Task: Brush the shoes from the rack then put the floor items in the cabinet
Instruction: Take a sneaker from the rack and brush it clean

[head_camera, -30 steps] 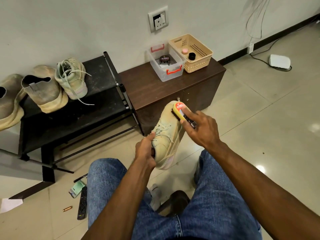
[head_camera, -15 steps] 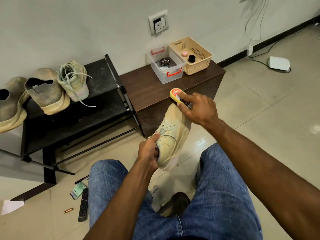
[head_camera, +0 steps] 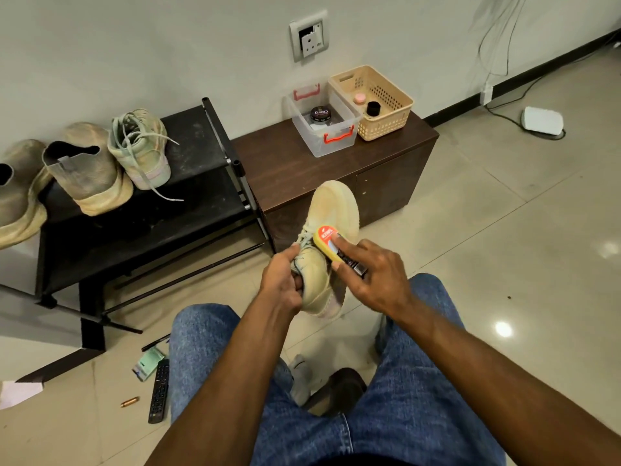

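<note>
A tan sneaker (head_camera: 331,210) is held in the air above my knees, toe pointing away. My left hand (head_camera: 282,284) grips its heel end. My right hand (head_camera: 373,277) holds a yellow shoe brush (head_camera: 327,242) with a red label, pressed on the sneaker's middle by the laces. On the black shoe rack (head_camera: 198,136) to the left stand a matching laced sneaker (head_camera: 141,149) and dusty tan boots (head_camera: 84,169). On the floor at lower left lie a black remote (head_camera: 159,391), a green packet (head_camera: 148,363), a pen (head_camera: 155,343) and a small copper item (head_camera: 129,402).
A dark brown low cabinet (head_camera: 292,166) stands right of the rack, carrying a clear plastic box (head_camera: 322,121) with a polish tin and a beige basket (head_camera: 373,100). A white device (head_camera: 541,121) with a cable lies on the tiled floor at right. White paper (head_camera: 18,391) lies at lower left.
My right hand has drawn the brush back from the sneaker's toe to its middle near the laces. My left hand keeps its hold on the heel.
</note>
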